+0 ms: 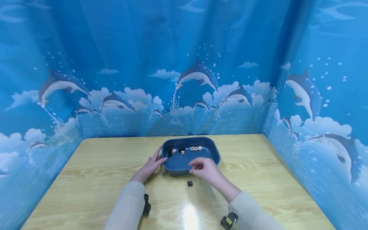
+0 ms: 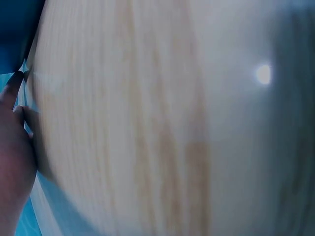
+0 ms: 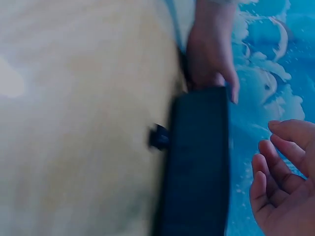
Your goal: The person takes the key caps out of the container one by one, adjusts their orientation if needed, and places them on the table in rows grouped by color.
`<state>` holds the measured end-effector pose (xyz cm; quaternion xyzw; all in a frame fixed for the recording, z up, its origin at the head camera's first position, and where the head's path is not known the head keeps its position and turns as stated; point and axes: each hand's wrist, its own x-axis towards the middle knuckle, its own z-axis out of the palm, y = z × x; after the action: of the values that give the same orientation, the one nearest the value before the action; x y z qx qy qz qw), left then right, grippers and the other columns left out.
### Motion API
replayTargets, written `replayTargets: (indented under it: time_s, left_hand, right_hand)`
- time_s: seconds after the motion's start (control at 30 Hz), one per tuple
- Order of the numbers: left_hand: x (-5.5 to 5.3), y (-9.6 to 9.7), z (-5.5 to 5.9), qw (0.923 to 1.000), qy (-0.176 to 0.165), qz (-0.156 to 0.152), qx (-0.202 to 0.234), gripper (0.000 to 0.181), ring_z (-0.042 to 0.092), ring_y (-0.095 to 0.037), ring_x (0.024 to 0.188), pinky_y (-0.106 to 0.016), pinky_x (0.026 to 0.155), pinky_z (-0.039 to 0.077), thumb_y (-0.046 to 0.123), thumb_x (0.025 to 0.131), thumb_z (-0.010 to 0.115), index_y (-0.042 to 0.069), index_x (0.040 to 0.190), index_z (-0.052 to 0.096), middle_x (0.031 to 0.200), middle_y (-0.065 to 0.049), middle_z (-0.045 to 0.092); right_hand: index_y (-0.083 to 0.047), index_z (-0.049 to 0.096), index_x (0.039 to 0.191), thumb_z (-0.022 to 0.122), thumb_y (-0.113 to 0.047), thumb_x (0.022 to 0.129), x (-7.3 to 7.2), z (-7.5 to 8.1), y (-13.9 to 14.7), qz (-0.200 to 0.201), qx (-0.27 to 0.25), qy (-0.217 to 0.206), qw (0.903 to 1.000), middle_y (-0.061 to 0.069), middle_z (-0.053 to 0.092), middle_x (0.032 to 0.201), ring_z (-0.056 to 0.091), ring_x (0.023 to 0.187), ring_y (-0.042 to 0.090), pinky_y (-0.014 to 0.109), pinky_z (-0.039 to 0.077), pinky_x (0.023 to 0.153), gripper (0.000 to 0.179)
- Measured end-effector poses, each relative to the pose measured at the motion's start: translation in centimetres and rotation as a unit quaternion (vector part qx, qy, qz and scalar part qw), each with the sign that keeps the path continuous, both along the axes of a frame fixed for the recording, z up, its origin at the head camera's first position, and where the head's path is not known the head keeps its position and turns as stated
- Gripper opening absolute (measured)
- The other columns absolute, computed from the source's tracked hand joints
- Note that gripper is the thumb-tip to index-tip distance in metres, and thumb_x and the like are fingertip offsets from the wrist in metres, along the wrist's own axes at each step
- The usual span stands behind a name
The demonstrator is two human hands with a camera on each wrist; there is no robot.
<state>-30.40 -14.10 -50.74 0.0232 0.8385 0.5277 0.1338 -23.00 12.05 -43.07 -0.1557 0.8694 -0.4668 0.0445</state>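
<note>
A dark blue rectangular tub (image 1: 178, 165) stands on the table. My left hand (image 1: 150, 166) holds it at the left end, thumb over the rim and the other fingers along the outer wall; in the left wrist view part of that hand (image 2: 15, 162) shows at the edge. My right hand (image 1: 204, 169) hovers over the tub's near right side, fingers loosely curled. In the right wrist view nothing shows between its fingers (image 3: 261, 189). A small black block (image 1: 190, 183) lies on the table just in front of the tub, below my right hand.
Inside the tub lie several small white pieces (image 1: 196, 148) in a row, with black pieces (image 1: 170, 153) to their left. A wood-grain table (image 1: 100, 179) carries everything. Blue dolphin-print curtains (image 1: 138, 64) stand behind it and along the sides.
</note>
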Motion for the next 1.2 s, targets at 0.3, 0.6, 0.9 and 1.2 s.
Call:
replayTargets:
  time_s: [0.3, 0.6, 0.9, 1.2]
  left_hand:
    - [-0.1, -0.4, 0.2, 0.9996, 0.015, -0.019, 0.018, 0.075, -0.007, -0.051, 0.141, -0.066, 0.11, -0.008, 0.033, 0.101, 0.051, 0.019, 0.158, 0.004, 0.15, -0.026, 0.035]
    - [0.1, -0.9, 0.1, 0.9975, 0.017, -0.066, -0.021, 0.069, -0.013, -0.045, 0.143, -0.065, 0.109, -0.013, 0.042, 0.103, 0.044, 0.032, 0.158, 0.003, 0.158, -0.016, 0.023]
    - [0.2, -0.9, 0.2, 0.9974, 0.018, -0.069, 0.006, 0.064, -0.011, -0.045, 0.144, -0.065, 0.109, -0.012, 0.04, 0.103, 0.044, 0.03, 0.158, 0.013, 0.16, -0.015, 0.019]
    - [-0.1, -0.7, 0.2, 0.9985, 0.017, -0.051, 0.007, 0.062, -0.014, -0.052, 0.14, -0.068, 0.109, -0.011, 0.036, 0.102, 0.048, 0.024, 0.157, 0.021, 0.154, -0.023, 0.029]
  right_hand:
    - [-0.01, 0.074, 0.103, 0.07, -0.011, 0.089, -4.3, 1.7, -0.6, -0.015, -0.005, -0.043, 0.9989, 0.0, 0.067, 0.094, 0.06, 0.083, 0.015, 0.033, 0.054, 0.07, 0.015]
    - [-0.008, 0.073, 0.11, 0.067, -0.012, 0.091, -7.7, 1.2, -3.4, 0.055, 0.043, -0.085, 0.994, 0.003, 0.07, 0.102, 0.064, 0.089, 0.019, 0.04, 0.056, 0.077, 0.02]
    - [-0.003, 0.069, 0.119, 0.065, -0.016, 0.095, -10.5, 0.6, -5.0, 0.113, 0.044, -0.145, 0.982, 0.003, 0.07, 0.102, 0.066, 0.093, 0.022, 0.044, 0.056, 0.083, 0.028]
    - [-0.001, 0.068, 0.119, 0.055, -0.018, 0.098, -12.2, -0.2, -6.2, 0.104, 0.024, -0.199, 0.9741, 0.009, 0.071, 0.111, 0.066, 0.103, 0.029, 0.04, 0.056, 0.084, 0.031]
